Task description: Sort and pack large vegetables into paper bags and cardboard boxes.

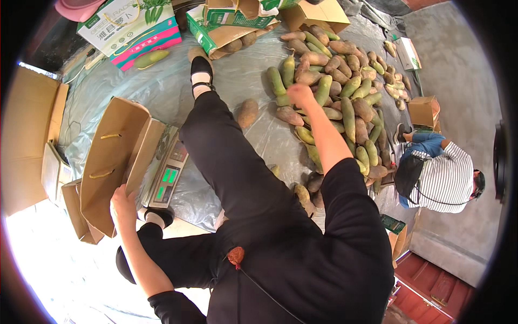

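Observation:
My left hand grips the near edge of an open brown cardboard box with yellow rope handles. The box leans beside a digital scale with a lit green display; how much of it rests on the scale is hidden. To the right, my right hand reaches into a big heap of green and brownish, soil-coated radishes. Its fingers are curled, and what they hold, if anything, is hidden. A green radish lies just beyond that hand. One brownish radish lies apart, near my leg.
Printed cartons and an opened green carton stand at the far side. Another large cardboard box is at the left. A person in a striped shirt sits right of the heap. Plastic sheeting covers the floor.

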